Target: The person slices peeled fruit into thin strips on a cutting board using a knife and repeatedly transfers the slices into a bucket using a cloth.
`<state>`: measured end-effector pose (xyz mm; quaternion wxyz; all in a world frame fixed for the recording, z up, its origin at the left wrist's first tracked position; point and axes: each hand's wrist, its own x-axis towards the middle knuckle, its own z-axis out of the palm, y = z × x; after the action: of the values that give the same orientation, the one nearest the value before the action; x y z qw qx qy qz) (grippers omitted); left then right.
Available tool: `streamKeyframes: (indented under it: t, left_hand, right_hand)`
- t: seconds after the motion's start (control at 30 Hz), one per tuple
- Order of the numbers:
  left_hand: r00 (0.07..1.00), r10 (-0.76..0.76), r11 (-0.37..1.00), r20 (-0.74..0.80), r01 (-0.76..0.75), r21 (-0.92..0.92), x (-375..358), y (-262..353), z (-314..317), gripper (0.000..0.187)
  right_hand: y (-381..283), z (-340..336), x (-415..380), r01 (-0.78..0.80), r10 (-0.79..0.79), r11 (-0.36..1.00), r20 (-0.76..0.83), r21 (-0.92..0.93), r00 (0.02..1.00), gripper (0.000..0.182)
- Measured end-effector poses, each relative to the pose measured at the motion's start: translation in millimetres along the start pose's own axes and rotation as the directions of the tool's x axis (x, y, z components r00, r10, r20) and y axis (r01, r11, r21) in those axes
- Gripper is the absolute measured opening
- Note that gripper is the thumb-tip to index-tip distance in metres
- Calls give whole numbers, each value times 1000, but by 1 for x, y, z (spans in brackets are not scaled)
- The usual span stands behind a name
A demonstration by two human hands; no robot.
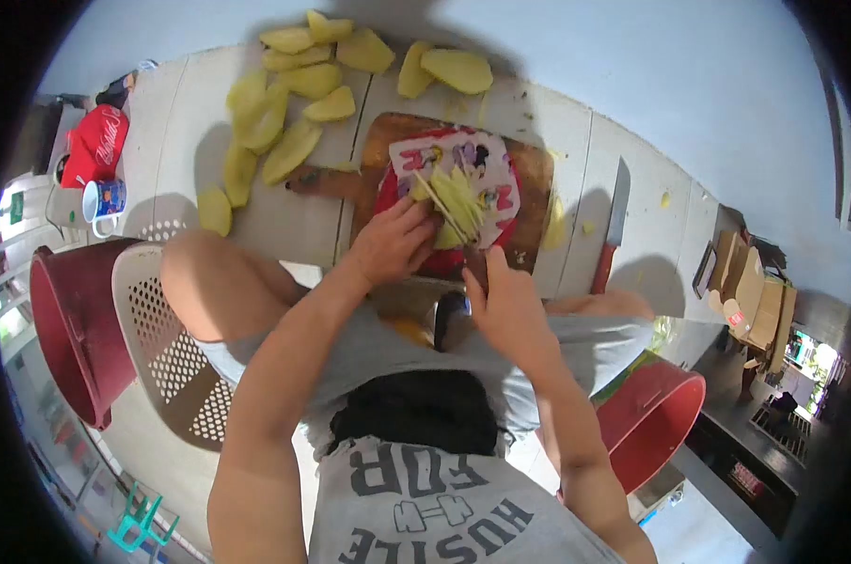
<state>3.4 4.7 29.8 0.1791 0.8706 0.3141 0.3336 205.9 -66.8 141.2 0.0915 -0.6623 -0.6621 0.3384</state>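
A wooden cutting board [534, 188] lies on the tiled surface, with a patterned cloth [496, 160] with red edges on top. Thin pale-yellow strips [460, 202] are piled on the cloth. My left hand [397, 240] has its fingers bent against the left side of the pile, holding pieces there. In my right hand [505, 296] is the dark handle [477, 267] of a knife, its blade among the strips. Many peeled yellow slices [294, 150] are spread out left of and beyond the board.
A second knife [617, 216] with a red handle lies right of the board. At the left are a mug [104, 200], a red cloth item [96, 146], a perforated basket [153, 320] and a red tub [73, 329]. Another red tub [651, 423] stands at the right.
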Motion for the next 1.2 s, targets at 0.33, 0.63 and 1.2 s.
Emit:
streamKeyframes:
  t: [0.33, 0.63, 1.2]
  left_hand:
    - [996, -60, 998, 71, 62, -29, -9, -1, 5, 37]
    - [998, 7, 999, -60, -10, -49, -2, 4, -1, 31]
    - [993, 5, 999, -117, -11, -50, -2, -2, 6, 34]
  right_hand:
    - [9, 9, -1, -25, 25, 999, 2, -22, 1000, 28]
    - [1, 4, -9, 56, -55, 998, -83, 15, 995, 25]
    - [-15, -7, -6, 38, -36, 999, -63, 31, 997, 27]
